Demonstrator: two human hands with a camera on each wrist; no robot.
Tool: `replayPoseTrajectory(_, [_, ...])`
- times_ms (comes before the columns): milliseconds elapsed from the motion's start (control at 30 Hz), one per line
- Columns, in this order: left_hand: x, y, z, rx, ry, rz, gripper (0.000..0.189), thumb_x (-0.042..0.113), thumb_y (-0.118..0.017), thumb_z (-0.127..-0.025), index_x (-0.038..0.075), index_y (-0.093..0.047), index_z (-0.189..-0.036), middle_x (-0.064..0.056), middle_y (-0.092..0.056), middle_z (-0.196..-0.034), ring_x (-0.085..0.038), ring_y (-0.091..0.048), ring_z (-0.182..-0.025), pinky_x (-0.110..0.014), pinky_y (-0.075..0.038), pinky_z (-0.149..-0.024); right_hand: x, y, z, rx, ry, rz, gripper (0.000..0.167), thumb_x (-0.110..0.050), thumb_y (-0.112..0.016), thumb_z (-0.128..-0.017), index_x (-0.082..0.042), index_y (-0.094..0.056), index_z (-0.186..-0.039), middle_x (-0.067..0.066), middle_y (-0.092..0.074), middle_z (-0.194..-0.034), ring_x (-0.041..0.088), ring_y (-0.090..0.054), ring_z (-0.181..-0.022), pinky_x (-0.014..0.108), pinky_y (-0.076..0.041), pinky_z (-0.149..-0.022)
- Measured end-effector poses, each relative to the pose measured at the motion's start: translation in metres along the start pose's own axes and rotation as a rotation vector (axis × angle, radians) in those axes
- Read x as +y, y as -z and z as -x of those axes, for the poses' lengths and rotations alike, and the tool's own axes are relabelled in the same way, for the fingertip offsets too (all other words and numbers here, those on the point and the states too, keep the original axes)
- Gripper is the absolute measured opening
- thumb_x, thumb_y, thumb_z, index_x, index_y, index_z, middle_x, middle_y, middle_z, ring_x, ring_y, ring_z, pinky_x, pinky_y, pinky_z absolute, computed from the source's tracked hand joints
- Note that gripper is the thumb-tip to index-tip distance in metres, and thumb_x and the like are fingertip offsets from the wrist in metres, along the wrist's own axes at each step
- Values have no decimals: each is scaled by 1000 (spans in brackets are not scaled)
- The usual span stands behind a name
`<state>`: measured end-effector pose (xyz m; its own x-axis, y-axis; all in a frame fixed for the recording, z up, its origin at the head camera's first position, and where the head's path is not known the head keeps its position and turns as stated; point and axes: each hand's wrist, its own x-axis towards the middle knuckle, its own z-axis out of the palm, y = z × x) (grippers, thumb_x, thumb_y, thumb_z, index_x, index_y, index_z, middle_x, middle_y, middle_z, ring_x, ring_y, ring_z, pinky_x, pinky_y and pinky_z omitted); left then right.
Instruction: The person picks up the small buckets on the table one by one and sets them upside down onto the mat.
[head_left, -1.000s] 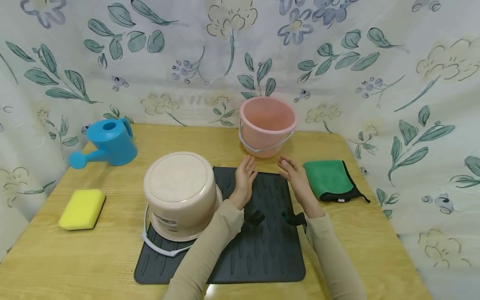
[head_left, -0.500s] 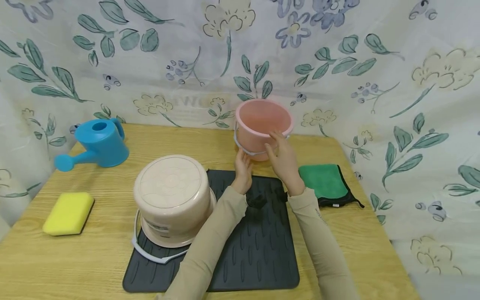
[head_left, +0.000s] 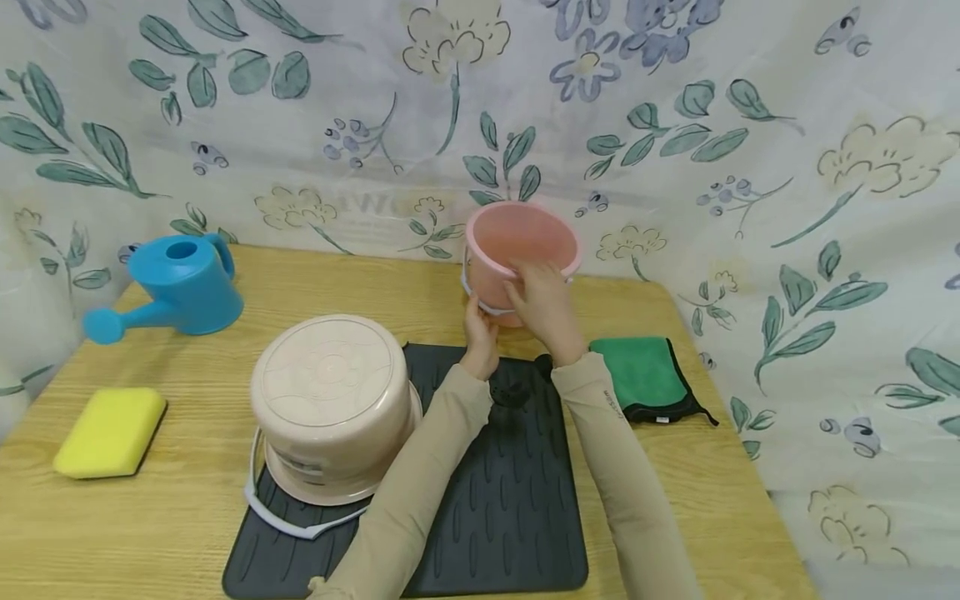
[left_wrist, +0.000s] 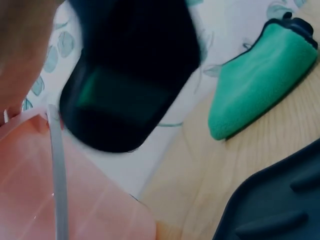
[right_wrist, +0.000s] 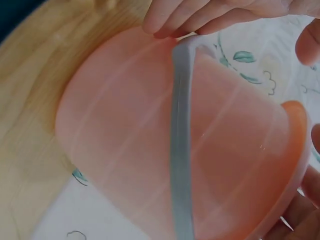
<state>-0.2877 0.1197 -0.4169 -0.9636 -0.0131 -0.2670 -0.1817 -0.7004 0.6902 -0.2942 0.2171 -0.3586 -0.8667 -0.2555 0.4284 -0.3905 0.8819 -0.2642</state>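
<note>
A pink bucket (head_left: 486, 265) with a pale grey handle (right_wrist: 181, 130) stands at the back of the table. My right hand (head_left: 549, 308) grips its near rim, fingers reaching inside and the thumb on the outer side. Low on the bucket's left side, my left hand (head_left: 481, 337) touches the wall with fairly straight fingers, plain in the right wrist view, where the left hand (right_wrist: 225, 15) lies beside the handle's end. In the left wrist view, a black wrist-worn device (left_wrist: 130, 85) covers part of the scene.
A cream basin (head_left: 330, 375) lies upside down on the black mat (head_left: 510, 492). To its left are a blue watering can (head_left: 187, 283) and a yellow sponge (head_left: 111, 432). A green cloth (head_left: 637, 375) is right of the mat. A floral curtain (head_left: 360, 100) hangs behind.
Both hands have moved forward to the bucket. The right hand has come up and taken its rim, and the left has reached its lower side. The head view has shifted slightly.
</note>
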Motion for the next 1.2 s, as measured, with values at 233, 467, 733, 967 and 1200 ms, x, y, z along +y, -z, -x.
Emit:
replayPoseTrajectory(233, [-2,0,-8,57,7,17,46,32,-29,-104,10,-45,-141,-4,-44,-137,-21,-41,-128,-37,-26,-118,-5,-15,-9,23,-24,94,23,-18,-59,-95,-6,-66,-112,13,-71,-107,33,-63,-104,48,-41,-99])
replayPoseTrajectory(467, [-2,2,-9,28,41,21,52,35,-25,-104,12,-32,-150,-6,-27,-157,-22,-22,-148,-41,-12,-124,-8,-19,-8,49,-60,50,19,-11,-59,-93,-7,-70,-109,11,-73,-102,32,-65,-94,48,-42,-90])
replayPoseTrajectory(733, [4,5,-9,16,138,-18,54,36,-27,-104,13,-27,-152,-5,-21,-161,-23,-15,-150,-43,-12,-124,-19,-4,-4,69,-65,2,21,-10,-60,-94,-8,-70,-113,10,-73,-107,31,-65,-101,49,-39,-92])
replayPoseTrajectory(967, [5,5,-9,-5,89,43,50,36,-34,-103,10,-39,-145,-9,-40,-149,-24,-39,-135,-44,-26,-118,-33,20,7,180,-58,-58,23,-8,-61,-93,-4,-69,-114,13,-72,-108,32,-64,-101,49,-37,-94])
replayPoseTrajectory(1200, [17,-1,-5,-26,-38,26,43,32,-43,-100,9,-47,-136,-2,-52,-122,-17,-48,-111,-31,-38,-94,-33,31,17,341,-33,-180,21,-8,-65,-91,-1,-69,-110,16,-72,-104,34,-64,-93,50,-36,-88])
